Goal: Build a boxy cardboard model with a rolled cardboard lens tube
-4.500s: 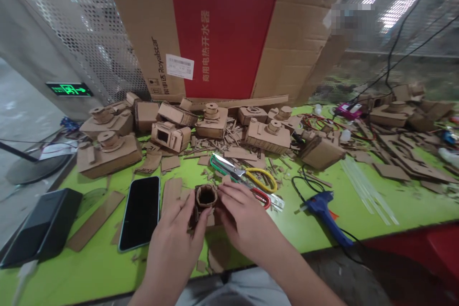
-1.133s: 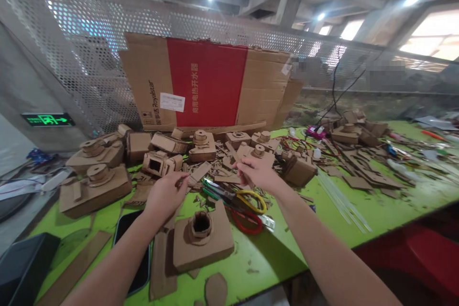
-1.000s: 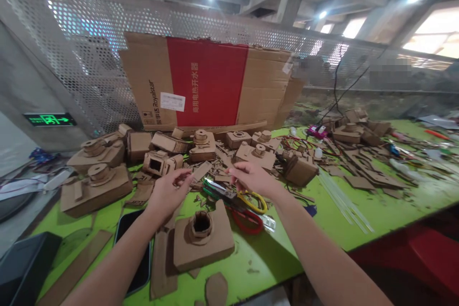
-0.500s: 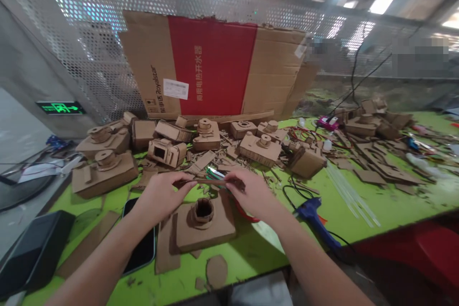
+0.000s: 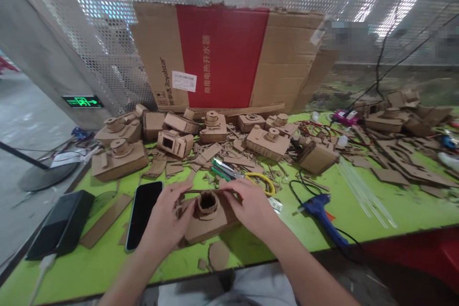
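Observation:
A thin cardboard strip (image 5: 191, 191) stretches between my two hands, just behind the round tube of a cardboard camera model (image 5: 211, 227). My left hand (image 5: 174, 213) pinches the strip's left end, its thumb near the tube. Its right end is between the fingers of my right hand (image 5: 249, 203). Fingers partly hide the strip and the model's back edge, so I cannot tell whether they touch. The model lies flat with its hollow tube facing up. In front of it is a round cardboard disc (image 5: 218, 255).
Scissors (image 5: 226, 170) with yellow handles lie behind my hands. A phone (image 5: 144, 215) and a black box-shaped device (image 5: 60, 224) are at left. At right are a blue glue gun (image 5: 321, 213) and clear glue sticks (image 5: 366, 191). Several cardboard camera models (image 5: 270, 141) stand among scraps behind.
Both hands have come down and nearer with the strip, from above the scissors to the back of the model. The scissors now show more fully. The view has shifted left.

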`<state>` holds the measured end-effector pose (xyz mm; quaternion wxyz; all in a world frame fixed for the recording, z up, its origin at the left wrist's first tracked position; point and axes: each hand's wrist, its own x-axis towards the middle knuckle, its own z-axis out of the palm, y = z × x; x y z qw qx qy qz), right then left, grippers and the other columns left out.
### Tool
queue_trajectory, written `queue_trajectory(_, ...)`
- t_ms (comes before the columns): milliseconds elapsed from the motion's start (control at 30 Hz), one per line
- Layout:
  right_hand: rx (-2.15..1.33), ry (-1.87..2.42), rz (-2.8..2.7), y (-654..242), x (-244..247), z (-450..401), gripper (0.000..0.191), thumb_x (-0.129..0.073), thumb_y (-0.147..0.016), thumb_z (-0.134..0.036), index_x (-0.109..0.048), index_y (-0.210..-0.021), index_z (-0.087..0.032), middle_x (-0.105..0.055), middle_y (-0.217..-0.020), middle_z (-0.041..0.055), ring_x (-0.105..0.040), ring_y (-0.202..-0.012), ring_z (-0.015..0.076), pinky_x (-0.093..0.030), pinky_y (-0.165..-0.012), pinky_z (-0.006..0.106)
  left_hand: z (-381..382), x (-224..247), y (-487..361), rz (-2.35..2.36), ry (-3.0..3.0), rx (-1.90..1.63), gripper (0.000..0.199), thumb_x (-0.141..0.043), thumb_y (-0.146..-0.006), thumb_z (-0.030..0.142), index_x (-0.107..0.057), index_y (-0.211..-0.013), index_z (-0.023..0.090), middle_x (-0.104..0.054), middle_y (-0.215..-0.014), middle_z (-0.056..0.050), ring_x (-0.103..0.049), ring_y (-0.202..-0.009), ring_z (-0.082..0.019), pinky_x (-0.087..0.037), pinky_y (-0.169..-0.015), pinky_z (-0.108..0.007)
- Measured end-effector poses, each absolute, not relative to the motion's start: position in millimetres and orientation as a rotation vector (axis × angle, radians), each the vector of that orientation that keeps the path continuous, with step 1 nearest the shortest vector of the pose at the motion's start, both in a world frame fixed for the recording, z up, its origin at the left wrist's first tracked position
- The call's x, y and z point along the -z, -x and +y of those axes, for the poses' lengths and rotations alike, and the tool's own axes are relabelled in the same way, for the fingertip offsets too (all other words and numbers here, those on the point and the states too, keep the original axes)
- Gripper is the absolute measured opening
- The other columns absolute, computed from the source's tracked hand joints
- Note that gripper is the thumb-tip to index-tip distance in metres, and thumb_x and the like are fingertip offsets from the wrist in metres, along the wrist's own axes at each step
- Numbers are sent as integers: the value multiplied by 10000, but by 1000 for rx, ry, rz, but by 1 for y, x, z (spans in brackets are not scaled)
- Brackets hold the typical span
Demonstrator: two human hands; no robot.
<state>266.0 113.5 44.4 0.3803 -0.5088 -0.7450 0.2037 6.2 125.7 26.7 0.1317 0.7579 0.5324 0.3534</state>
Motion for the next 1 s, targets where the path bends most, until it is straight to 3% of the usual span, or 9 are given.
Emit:
queue_trajectory(400,-419,1313,-1874,-253,-34,95,266,-673,-980,-58,-846,-1061,-243,-820,-969,87,-720,-930,277,-611,-854,400,109,-18,-19,1738,-2191,-1173,244,-660,-1028,426,-858,-1055,287,-687,-917,-78,-684,-908,-283,-587,-807,-407)
queue_trajectory(600,-545,1307,-1911,-248,-54,77,294,-646,-964,-33,-832,-1102,-214,-746,-1040,104,-761,-926,238,-655,-879,354,107,-23,-23,1694,-2301,-1216,252,-641,-1046,370,-868,-997,272,-614,-784,-61,-617,-784,-259,-534,-742,-398)
queue_trajectory(700,-604,1364,-1954,-251,-65,70,315,-631,-952,-40,-826,-1138,-202,-710,-1030,116,-769,-928,255,-672,-857,371,106,-25,-24,1637,-2366,-1203,248,-633,-1051,327,-869,-1039,252,-594,-757,-52,-601,-755,-248,-524,-730,-389)
queue_trajectory(867,-684,1377,-1906,-258,-67,70,464,-608,-915,10,-835,-1203,-274,-816,-1073,80,-805,-971,257,-675,-836,358,99,-27,-21,1562,-2479,-1111,278,-603,-1037,260,-860,-1129,212,-592,-793,-61,-605,-756,-246,-536,-710,-386)
queue_trajectory(1000,-672,1366,-1843,-259,-59,70,414,-645,-893,24,-851,-1132,-245,-847,-1054,64,-817,-938,235,-680,-881,357,84,-24,-20,1499,-2503,-1039,335,-586,-1014,220,-810,-1261,193,-601,-836,-72,-618,-802,-262,-555,-765,-421)
